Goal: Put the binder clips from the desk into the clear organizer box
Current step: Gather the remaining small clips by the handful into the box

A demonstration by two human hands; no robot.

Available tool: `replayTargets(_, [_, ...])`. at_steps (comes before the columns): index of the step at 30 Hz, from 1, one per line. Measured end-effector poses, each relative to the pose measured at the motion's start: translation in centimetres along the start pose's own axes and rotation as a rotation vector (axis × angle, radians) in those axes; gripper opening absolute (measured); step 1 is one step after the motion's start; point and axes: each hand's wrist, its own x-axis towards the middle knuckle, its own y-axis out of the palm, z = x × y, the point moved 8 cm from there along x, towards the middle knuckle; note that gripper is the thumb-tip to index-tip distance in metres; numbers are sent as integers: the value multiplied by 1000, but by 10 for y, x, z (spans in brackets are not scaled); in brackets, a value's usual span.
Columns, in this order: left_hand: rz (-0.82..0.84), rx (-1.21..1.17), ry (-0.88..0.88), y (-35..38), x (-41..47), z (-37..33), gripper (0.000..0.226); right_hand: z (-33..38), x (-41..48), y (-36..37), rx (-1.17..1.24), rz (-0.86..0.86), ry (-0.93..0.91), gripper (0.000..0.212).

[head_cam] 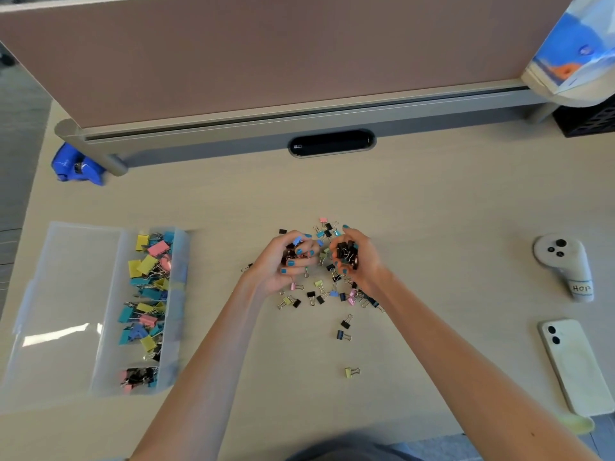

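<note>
Several small binder clips point(321, 291) in black, pink, blue and yellow lie scattered on the desk centre. My left hand point(283, 264) is cupped palm-up and closed around a bunch of small clips. My right hand point(357, 257) holds another bunch, mostly black ones. Both hands hover just over the pile, side by side. The clear organizer box point(108, 314) lies open at the left; its right compartment holds several larger coloured clips, and small clips sit at its near end. A lone yellow clip point(352, 372) lies nearer to me.
The box's clear lid point(60, 307) lies open to the left. A blue tape dispenser point(76, 164) sits at the back left. A white controller point(565, 264) and a white phone point(575, 364) lie on the right. A partition screen point(266, 61) bounds the back.
</note>
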Motion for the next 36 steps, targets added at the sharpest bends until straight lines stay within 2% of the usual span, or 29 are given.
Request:
replayTargets(6, [-116,-102,-48,-13,-12,3,32,-10,-6,15,-41,-27,29,36])
replayTargets(14, [-392,-30,35,-59,-71,-13,26,-27,-28,61,74,28,49,35])
replayTargets(19, [-398,-24,63,-83,-119,-24,24,-46,-42,106,99,77,95,28])
replayTargets(27, [-413,-27,79,-134,-203,-33,24,-82,-61,194,146,185,223,32])
replayTargets(36, [-465,-25,78,-198,-276,-33,22,-121,-79,278,6,284,294,27])
